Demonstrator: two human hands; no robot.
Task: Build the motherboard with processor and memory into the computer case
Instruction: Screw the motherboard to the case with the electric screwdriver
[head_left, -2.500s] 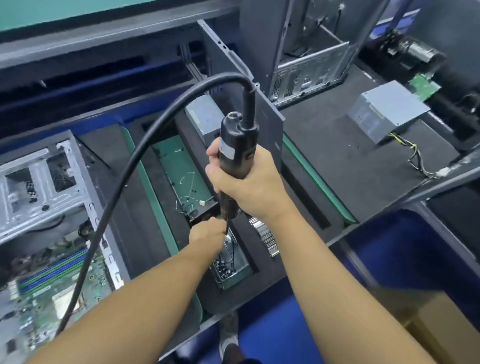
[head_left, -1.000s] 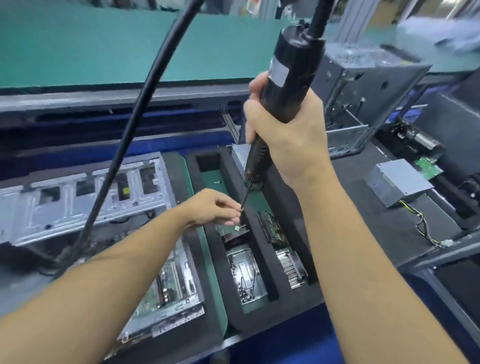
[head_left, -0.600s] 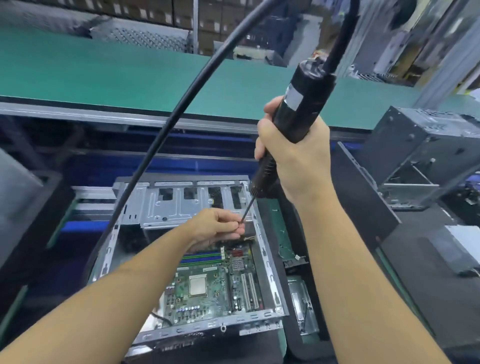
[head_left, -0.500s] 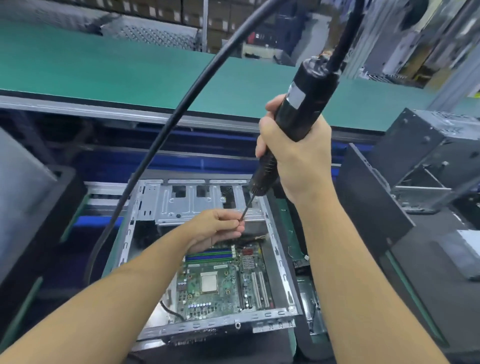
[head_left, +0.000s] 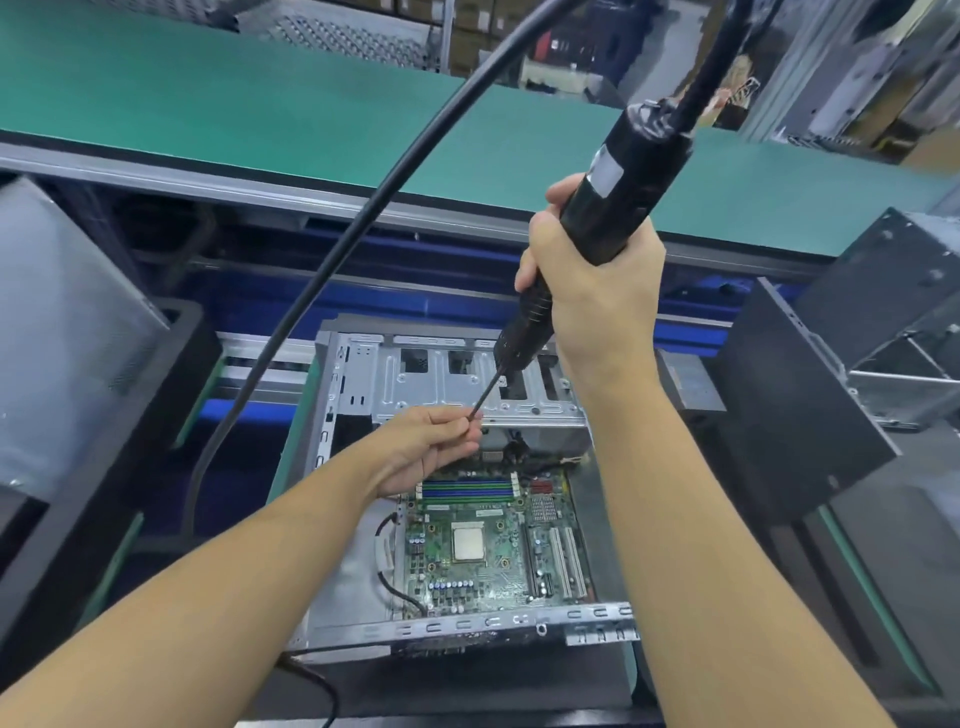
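The right grip (head_left: 597, 306) wraps the electric screwdriver (head_left: 623, 182); the left grip (head_left: 426, 441) pinches its bit (head_left: 485, 395) tip (any screw is too small to see). A slip might scratch the motherboard (head_left: 483, 561).

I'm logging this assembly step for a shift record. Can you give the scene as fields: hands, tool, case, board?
right hand: grips screwdriver, tilted, above case
left hand: pinches tip of bit; any screw too small to tell
case: lying flat, open side up
motherboard: inside case, not touched by either hand
processor: on motherboard
memory: on motherboard, just below left hand
cable: arcs down left of case
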